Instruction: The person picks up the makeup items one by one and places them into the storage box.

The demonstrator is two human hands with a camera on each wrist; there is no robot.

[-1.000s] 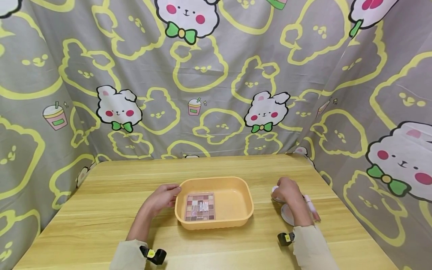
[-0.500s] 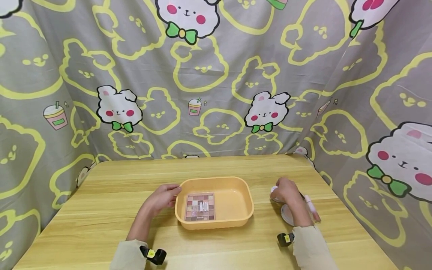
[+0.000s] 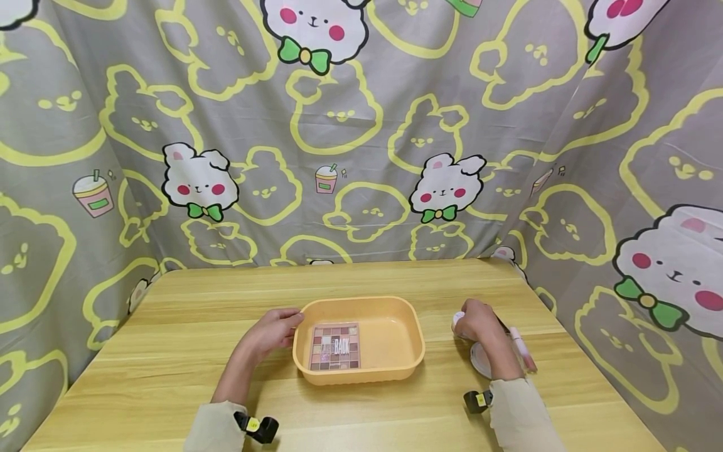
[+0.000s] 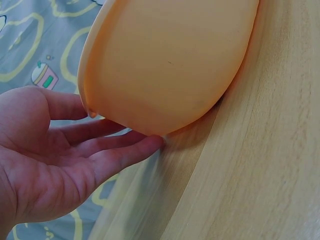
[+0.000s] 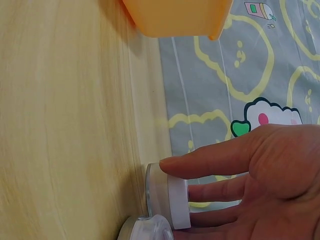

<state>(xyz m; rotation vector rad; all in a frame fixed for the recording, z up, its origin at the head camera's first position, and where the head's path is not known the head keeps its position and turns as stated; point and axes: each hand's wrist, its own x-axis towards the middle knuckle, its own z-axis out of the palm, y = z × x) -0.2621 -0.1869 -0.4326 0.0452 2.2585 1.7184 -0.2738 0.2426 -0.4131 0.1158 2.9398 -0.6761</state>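
A yellow-orange plastic tray [image 3: 390, 374] sits on the wooden table, with a square eyeshadow palette [image 3: 335, 346] lying in its left half. My left hand [image 3: 275, 329] grips the tray's left end; in the left wrist view the thumb is at the rim and the fingers lie against the outer wall. To the right of the tray, my right hand [image 3: 480, 321] holds a small round cosmetic jar [image 5: 162, 195] with a white part and a clear edge, thumb on one side and fingers on the other. A second round case [image 3: 480, 359] lies right beside it, partly covered by the hand.
A pale pink lip gloss tube [image 3: 522, 348] lies right of my right wrist, and a thin dark item [image 3: 501, 322] shows just behind that hand. A grey curtain [image 3: 361, 157] with cartoon rabbits stands around the back and sides of the wooden table [image 3: 361, 414].
The right hand and the round jar have shifted very slightly, with a little more of the jar's white top showing. The left hand and the tray stay in place.
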